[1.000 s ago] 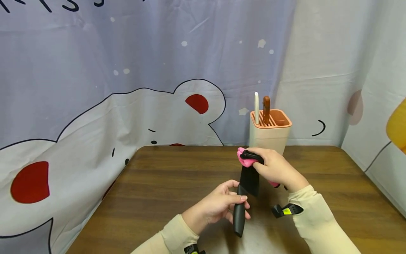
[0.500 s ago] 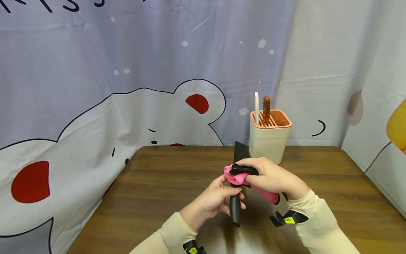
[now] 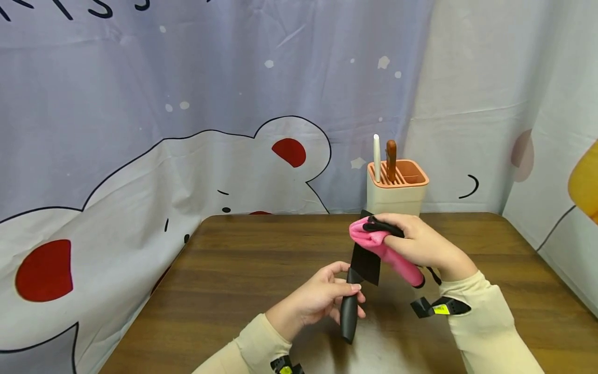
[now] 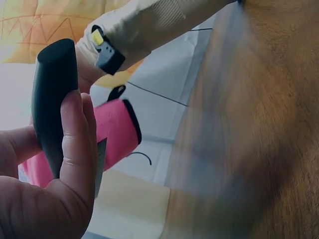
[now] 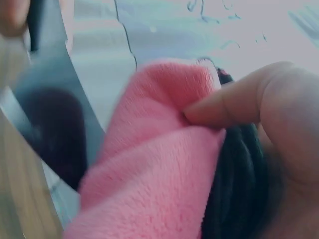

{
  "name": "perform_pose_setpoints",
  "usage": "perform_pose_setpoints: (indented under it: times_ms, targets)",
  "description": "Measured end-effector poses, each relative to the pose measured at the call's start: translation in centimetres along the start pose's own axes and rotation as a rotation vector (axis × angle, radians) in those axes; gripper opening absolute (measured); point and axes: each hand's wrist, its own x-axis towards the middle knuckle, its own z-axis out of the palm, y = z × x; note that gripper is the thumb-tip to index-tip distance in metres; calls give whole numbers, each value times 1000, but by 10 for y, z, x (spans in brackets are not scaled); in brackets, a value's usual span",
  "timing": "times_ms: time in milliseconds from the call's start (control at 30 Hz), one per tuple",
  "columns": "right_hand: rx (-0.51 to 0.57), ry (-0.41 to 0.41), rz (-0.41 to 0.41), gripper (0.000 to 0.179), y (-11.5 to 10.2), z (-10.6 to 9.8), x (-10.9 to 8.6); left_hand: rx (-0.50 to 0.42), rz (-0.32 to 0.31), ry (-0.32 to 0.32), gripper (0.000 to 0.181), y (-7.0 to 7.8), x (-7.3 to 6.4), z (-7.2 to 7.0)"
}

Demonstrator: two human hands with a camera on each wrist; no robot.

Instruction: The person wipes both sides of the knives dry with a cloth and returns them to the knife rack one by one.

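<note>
In the head view my left hand [image 3: 322, 296] grips the black handle of a cleaver-shaped kitchen knife [image 3: 366, 264], its broad dark blade pointing away from me over the table. My right hand [image 3: 422, 244] pinches a folded pink cloth [image 3: 369, 234] with black edging, which overlaps the far part of the blade. Thumb and finger press into the fluffy pink cloth [image 5: 154, 144] in the right wrist view, with the shiny blade [image 5: 55, 114] beside it. The left wrist view has the knife handle [image 4: 55, 99] between my left thumb and fingers.
Behind the hands, a cream knife block [image 3: 397, 200] with an orange slotted top stands near the table's back edge. A white handle [image 3: 376, 158] and a brown handle [image 3: 391, 160] stick up from its slots. A printed curtain [image 3: 210, 93] hangs behind the wooden table [image 3: 243, 249].
The cloth went from far along the blade toward the handle, then back out and right, away from the handle. The knife tipped with it. My left hand keeps its hold on the handle.
</note>
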Motion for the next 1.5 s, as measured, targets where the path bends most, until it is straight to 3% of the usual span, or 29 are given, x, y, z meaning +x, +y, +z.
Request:
perform_pose_setpoints:
  times_ms: [167,300,467,667,933,1133,1300,1500]
  targets:
    - [-99,159,139,43,13,-7,1,28,-20,-37,37,-1,-4,6]
    - [-163,197,174,46,21,2,5,33,-30,-58,37,-2,-6,9]
    - [-182,142,153,45,15,17,9,4,-27,-37,34,-1,-6,9]
    - [-120,58,112,45,-2,31,10,-39,-6,29,31,0,-3,5]
    - [-45,-62,-108,46,-20,36,7,-66,25,85,38,2,0,-5]
    - [51,-148,-168,46,-27,32,5,-71,38,78,52,3,1,-10]
    - [87,-121,-126,42,-21,23,5,-50,34,74,43,2,1,-10]
    - [3,70,64,41,-5,6,4,-27,27,52,35,1,1,-2]
